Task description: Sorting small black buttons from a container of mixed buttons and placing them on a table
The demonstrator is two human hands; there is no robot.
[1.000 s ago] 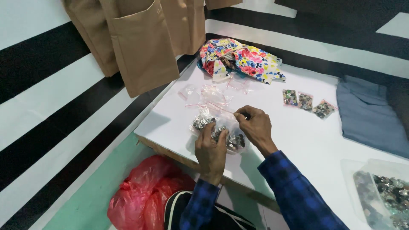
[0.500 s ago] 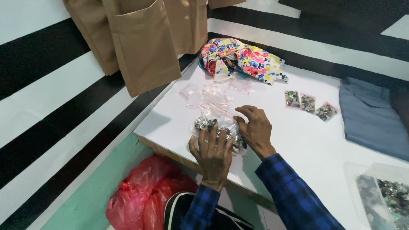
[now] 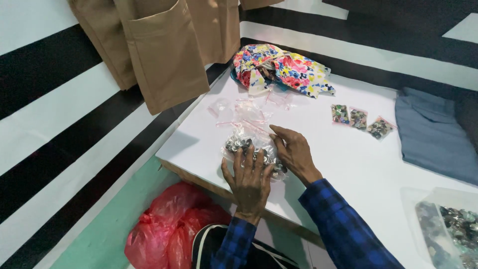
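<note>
A clear plastic bag of small metal buttons (image 3: 242,145) lies near the front left corner of the white table (image 3: 338,164). My left hand (image 3: 250,180) rests flat on top of it, fingers spread. My right hand (image 3: 295,152) grips the bag's right side, with the fingers curled at its edge. Several empty small zip bags (image 3: 234,110) lie just beyond the filled one.
Three small filled packets (image 3: 359,119) lie at the middle right. A floral cloth bundle (image 3: 279,69) sits at the back. Folded blue-grey fabric (image 3: 433,132) is at the right. A clear container of buttons (image 3: 448,229) sits front right. A red plastic bag (image 3: 169,224) lies on the floor.
My left hand has slid up from the bag's near edge and spread flat on top of it. My right hand stays at the bag's right side.
</note>
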